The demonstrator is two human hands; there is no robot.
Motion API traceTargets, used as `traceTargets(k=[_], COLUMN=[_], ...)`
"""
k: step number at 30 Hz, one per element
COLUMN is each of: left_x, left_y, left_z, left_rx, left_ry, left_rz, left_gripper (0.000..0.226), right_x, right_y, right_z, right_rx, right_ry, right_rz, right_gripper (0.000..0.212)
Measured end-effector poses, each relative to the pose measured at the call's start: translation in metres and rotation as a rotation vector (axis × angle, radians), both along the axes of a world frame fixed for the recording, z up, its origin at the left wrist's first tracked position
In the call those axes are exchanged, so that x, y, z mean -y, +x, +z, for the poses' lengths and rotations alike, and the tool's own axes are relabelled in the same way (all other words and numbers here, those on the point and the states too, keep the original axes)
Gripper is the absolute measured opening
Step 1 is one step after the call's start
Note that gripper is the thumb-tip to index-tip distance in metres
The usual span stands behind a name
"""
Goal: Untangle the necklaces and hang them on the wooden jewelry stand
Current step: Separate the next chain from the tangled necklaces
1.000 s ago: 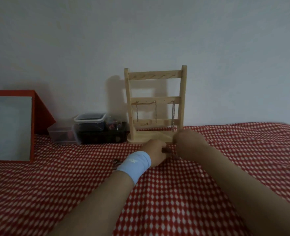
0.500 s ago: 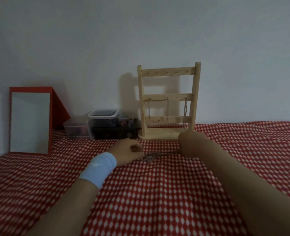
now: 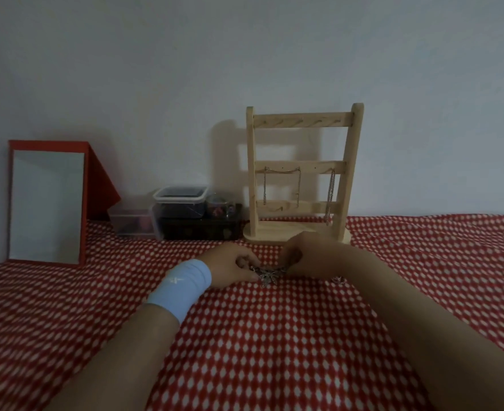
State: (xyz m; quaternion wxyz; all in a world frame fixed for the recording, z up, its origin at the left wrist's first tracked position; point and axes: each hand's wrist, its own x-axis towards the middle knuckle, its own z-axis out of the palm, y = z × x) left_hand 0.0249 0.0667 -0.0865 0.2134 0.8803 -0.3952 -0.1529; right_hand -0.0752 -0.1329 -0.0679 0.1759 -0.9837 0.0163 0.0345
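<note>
While 2 chains [image 3: 331,191] hang on the stand [image 3: 301,120], I log left hand [image 3: 230,266] and right hand [image 3: 314,256], fingers [image 3: 292,258] pinching 1 necklace tangle [image 3: 267,274].

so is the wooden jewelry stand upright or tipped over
Upright: the pale wooden jewelry stand sits flat on its oval base on the red-and-white patterned cloth, and thin silver chains hang straight down from its middle bar.
</note>
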Motion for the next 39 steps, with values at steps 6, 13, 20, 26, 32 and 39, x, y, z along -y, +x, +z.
traceTargets(k=[6,13,20,26,32,39], left_x=[0.014,0.039,0.023,0.016,0.002,-0.024], left_y=[0.019,0.016,-0.002,-0.006,0.005,0.022], left_z=[0.009,0.0,0.0,0.006,0.014,0.044], left_rx=[0.038,-0.101,0.119,0.101,0.012,-0.081], left_ry=[-0.105,-0.582,-0.053,0.065,0.158,0.653], left_rz=[0.027,0.086,-0.134,-0.11,-0.114,-0.035], left_gripper=[0.011,0.02,0.036,0.047,0.023,0.031], right_x=[0.006,0.008,0.018,0.011,0.017,0.019], right_y=[0.013,0.034,0.036,0.032,0.032,0.029], right_z=[0.007,-0.002,-0.011,-0.011,-0.007,-0.002], right_rx=[-0.103,0.002,0.152,0.077,0.096,0.068], right_ry=[-0.022,-0.046,0.022,0.002,-0.232,-0.457], right_rz=[0.048,-0.164,-0.17,0.235,0.115,-0.041], right_gripper=[0.023,0.037,0.012,0.043,0.012,0.024])
